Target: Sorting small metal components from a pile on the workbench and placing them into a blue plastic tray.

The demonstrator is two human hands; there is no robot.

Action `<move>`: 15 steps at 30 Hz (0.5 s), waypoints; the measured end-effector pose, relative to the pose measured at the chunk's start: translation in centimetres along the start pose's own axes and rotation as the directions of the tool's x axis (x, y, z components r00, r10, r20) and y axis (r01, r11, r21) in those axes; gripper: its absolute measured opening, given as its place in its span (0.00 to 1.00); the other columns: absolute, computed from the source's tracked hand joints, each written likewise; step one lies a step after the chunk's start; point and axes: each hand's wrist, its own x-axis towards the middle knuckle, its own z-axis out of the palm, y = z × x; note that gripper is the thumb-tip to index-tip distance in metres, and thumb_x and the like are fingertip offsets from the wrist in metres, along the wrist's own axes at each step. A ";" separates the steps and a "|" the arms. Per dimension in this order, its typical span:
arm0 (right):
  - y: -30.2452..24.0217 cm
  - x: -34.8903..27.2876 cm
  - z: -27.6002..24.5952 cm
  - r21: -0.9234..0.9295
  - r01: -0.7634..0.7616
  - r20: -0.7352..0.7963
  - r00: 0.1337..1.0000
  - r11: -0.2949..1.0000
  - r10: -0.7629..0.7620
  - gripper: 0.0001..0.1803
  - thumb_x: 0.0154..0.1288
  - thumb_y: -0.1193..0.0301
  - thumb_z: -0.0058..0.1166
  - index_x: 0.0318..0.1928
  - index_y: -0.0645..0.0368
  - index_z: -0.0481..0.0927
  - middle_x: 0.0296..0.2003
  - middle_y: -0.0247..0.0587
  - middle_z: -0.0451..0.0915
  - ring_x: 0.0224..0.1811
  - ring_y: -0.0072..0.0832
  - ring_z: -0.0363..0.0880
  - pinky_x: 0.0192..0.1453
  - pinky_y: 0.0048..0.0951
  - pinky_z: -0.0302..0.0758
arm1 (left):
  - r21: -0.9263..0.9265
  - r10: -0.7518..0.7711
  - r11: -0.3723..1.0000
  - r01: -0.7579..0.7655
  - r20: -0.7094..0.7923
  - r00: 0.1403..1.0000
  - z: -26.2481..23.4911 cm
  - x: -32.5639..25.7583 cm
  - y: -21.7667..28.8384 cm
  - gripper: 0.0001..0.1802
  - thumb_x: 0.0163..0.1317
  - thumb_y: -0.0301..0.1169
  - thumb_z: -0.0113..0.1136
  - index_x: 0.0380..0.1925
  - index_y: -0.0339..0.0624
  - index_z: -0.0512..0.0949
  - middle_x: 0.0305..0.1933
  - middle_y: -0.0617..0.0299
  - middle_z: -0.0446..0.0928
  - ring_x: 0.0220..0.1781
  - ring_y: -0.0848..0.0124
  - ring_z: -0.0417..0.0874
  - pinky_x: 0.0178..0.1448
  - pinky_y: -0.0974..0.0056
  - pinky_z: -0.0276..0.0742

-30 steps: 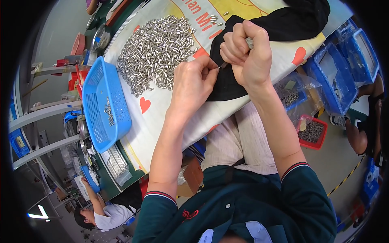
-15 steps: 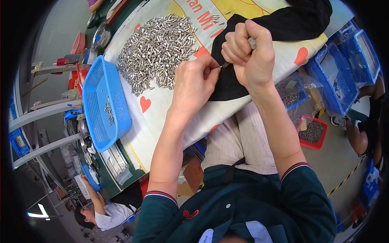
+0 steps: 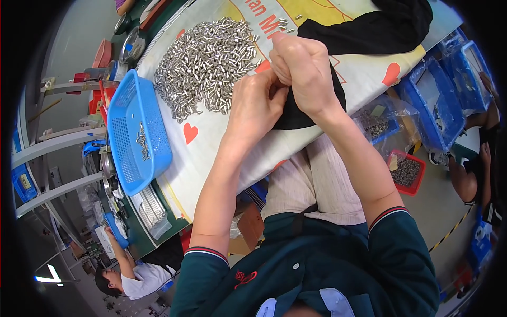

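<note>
My left hand (image 3: 255,103) is closed in a pinch just right of a big heap of small silver metal parts (image 3: 208,66). What its fingertips hold is hidden. Against those fingers presses my right hand (image 3: 304,71), curled into a fist, its contents also out of sight. Both hands are above a black cloth (image 3: 302,117), part of which shows below and between them. More black cloth (image 3: 369,30) stretches away at the upper right. A few loose metal parts (image 3: 283,23) lie beyond my right hand.
A blue perforated basket (image 3: 161,158) with a few metal parts stands left of the heap, on a patterned white table cover (image 3: 211,158). At the right are blue crates (image 3: 433,105) and a red bin (image 3: 407,171) of small parts. Another person (image 3: 140,277) sits lower left.
My right hand has moved left and slightly down, turning so its fist meets my left fingertips. My left hand has barely moved. The black cloth under the right hand is more exposed on its right.
</note>
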 end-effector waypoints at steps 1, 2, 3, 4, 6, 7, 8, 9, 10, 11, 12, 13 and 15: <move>-0.1 0.1 -0.1 -0.005 -0.025 -0.007 1.000 1.000 0.025 0.21 0.65 0.68 0.37 0.13 0.55 0.57 0.10 0.25 0.53 0.11 0.13 0.45 0.15 0.20 0.44 | -0.001 0.004 1.000 -0.004 -0.002 1.000 0.1 0.0 0.0 0.03 0.45 0.21 0.54 0.20 0.31 0.75 0.17 0.49 0.74 0.19 0.58 0.77 0.28 0.60 0.72; -0.2 0.0 -0.1 -0.009 -0.049 -0.015 0.999 0.999 0.049 0.21 0.65 0.68 0.36 0.13 0.55 0.56 0.09 0.25 0.53 0.11 0.13 0.45 0.15 0.20 0.44 | -0.033 -0.014 0.999 0.015 0.012 1.000 0.2 -0.1 -0.2 0.03 0.45 0.21 0.55 0.21 0.31 0.75 0.17 0.49 0.74 0.20 0.57 0.77 0.29 0.60 0.72; -0.2 0.1 -0.2 -0.010 -0.038 -0.014 0.999 0.999 0.038 0.21 0.65 0.68 0.36 0.13 0.55 0.56 0.09 0.25 0.53 0.11 0.13 0.45 0.15 0.20 0.44 | -0.060 -0.028 0.998 0.029 0.026 0.999 0.2 0.0 -0.2 0.03 0.45 0.21 0.55 0.21 0.31 0.76 0.18 0.49 0.75 0.21 0.57 0.78 0.30 0.60 0.73; -0.1 0.0 -0.4 0.070 -0.046 -0.029 0.998 0.997 0.048 0.21 0.65 0.68 0.36 0.13 0.55 0.56 0.09 0.25 0.52 0.11 0.13 0.45 0.15 0.20 0.44 | -0.057 -0.017 0.998 0.019 0.022 1.000 0.1 0.0 0.0 0.03 0.45 0.21 0.55 0.21 0.31 0.76 0.18 0.49 0.75 0.21 0.57 0.78 0.30 0.60 0.73; -0.6 -0.1 -0.8 0.170 -0.124 -0.088 0.986 0.978 0.140 0.22 0.65 0.66 0.35 0.13 0.54 0.53 0.09 0.25 0.50 0.10 0.14 0.43 0.14 0.21 0.42 | 0.038 -0.077 0.996 0.076 0.026 0.997 -0.1 -0.4 0.3 0.03 0.45 0.21 0.57 0.22 0.31 0.76 0.18 0.49 0.75 0.20 0.58 0.78 0.29 0.60 0.72; -0.7 0.0 -1.2 0.274 -0.130 -0.133 0.976 0.953 0.172 0.21 0.63 0.67 0.35 0.13 0.53 0.52 0.09 0.25 0.50 0.10 0.14 0.42 0.14 0.21 0.42 | 0.091 -0.059 0.994 0.058 0.010 0.998 -0.2 -0.6 0.3 0.05 0.45 0.22 0.59 0.23 0.32 0.78 0.17 0.51 0.75 0.19 0.61 0.77 0.28 0.61 0.72; -0.5 0.2 -1.7 0.377 -0.131 -0.172 0.963 0.917 0.208 0.20 0.62 0.69 0.35 0.12 0.53 0.52 0.09 0.24 0.50 0.10 0.13 0.42 0.13 0.22 0.41 | 0.090 -0.051 0.995 0.049 0.013 0.999 -0.2 -0.5 0.4 0.05 0.45 0.22 0.59 0.23 0.32 0.78 0.17 0.51 0.75 0.19 0.61 0.77 0.28 0.61 0.72; -0.7 0.3 -2.1 0.397 -0.144 -0.196 0.951 0.906 0.237 0.19 0.61 0.69 0.33 0.13 0.53 0.51 0.09 0.25 0.49 0.09 0.14 0.41 0.13 0.22 0.40 | 0.102 -0.065 0.993 0.063 0.020 0.998 -0.3 -0.5 0.6 0.05 0.45 0.23 0.60 0.24 0.32 0.78 0.16 0.52 0.74 0.18 0.62 0.76 0.27 0.62 0.71; -0.7 0.2 -2.1 0.400 -0.141 -0.200 0.951 0.906 0.236 0.19 0.61 0.69 0.33 0.13 0.53 0.51 0.09 0.25 0.49 0.09 0.14 0.41 0.13 0.22 0.40 | 0.113 -0.080 0.991 0.077 0.027 0.996 -0.3 -0.6 0.8 0.06 0.44 0.23 0.61 0.25 0.33 0.79 0.15 0.53 0.73 0.17 0.64 0.75 0.27 0.62 0.70; -0.8 0.2 -2.1 0.368 -0.150 -0.202 0.950 0.918 0.236 0.20 0.62 0.66 0.33 0.13 0.53 0.51 0.09 0.26 0.49 0.10 0.15 0.41 0.14 0.22 0.41 | 0.116 -0.080 0.990 0.075 0.031 0.996 -0.5 -0.7 0.8 0.06 0.44 0.23 0.61 0.25 0.33 0.79 0.15 0.53 0.73 0.17 0.64 0.75 0.27 0.62 0.70; -0.9 0.3 -2.0 0.331 -0.158 -0.204 0.950 0.930 0.234 0.21 0.63 0.63 0.33 0.14 0.53 0.52 0.08 0.27 0.48 0.10 0.17 0.40 0.15 0.23 0.41 | 0.123 -0.078 0.990 0.073 0.035 0.996 -0.6 -0.7 0.8 0.07 0.44 0.23 0.62 0.26 0.33 0.79 0.14 0.54 0.72 0.16 0.65 0.74 0.26 0.63 0.69; -0.9 0.3 -2.1 0.336 -0.173 -0.198 0.948 0.926 0.249 0.21 0.63 0.63 0.33 0.14 0.53 0.52 0.08 0.28 0.48 0.10 0.17 0.40 0.15 0.23 0.41 | 0.131 -0.077 0.989 0.072 0.038 0.996 -0.6 -0.6 0.8 0.08 0.44 0.24 0.62 0.27 0.34 0.79 0.13 0.55 0.71 0.16 0.66 0.73 0.25 0.63 0.69; -1.0 0.4 -2.2 0.331 -0.181 -0.194 0.947 0.926 0.254 0.21 0.63 0.63 0.33 0.14 0.53 0.52 0.08 0.28 0.48 0.10 0.17 0.40 0.15 0.23 0.41 | 0.117 -0.059 0.992 0.055 0.026 0.998 -0.3 -0.6 0.7 0.09 0.43 0.24 0.63 0.28 0.34 0.79 0.12 0.56 0.69 0.15 0.66 0.72 0.25 0.63 0.68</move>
